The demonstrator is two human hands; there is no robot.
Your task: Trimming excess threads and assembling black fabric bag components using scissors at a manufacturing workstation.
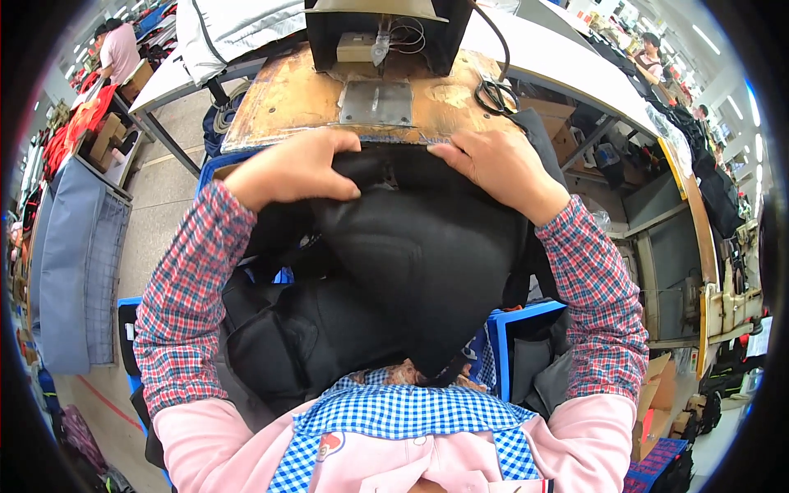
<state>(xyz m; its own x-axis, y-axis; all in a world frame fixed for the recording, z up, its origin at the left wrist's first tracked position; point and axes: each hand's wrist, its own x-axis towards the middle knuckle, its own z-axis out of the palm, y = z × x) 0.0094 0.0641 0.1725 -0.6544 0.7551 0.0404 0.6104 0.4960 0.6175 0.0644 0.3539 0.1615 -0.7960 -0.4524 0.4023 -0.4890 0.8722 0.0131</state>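
Note:
A large, black, padded-looking fabric piece (419, 255) with stitched seams drapes from the front edge of a worn wooden worktop (279, 94) down over my lap. My left hand (300, 168) is at its upper left edge, thumb and fingers spread apart in a C shape with dark fabric between and below them. At the upper right edge, my right hand (505, 168) closes on the fabric, its thumb along the edge and its other fingers partly hidden. A metal plate (376, 103) lies set in the worktop just beyond both hands.
Beyond the plate stands a black-housed machine (448, 41) with thin looped thread. Black-handled scissors (497, 97) lie at the worktop's right. A blue bin (501, 345) holding dark pieces sits below right. White tables (567, 62) flank the worktop, and people work far off on both sides.

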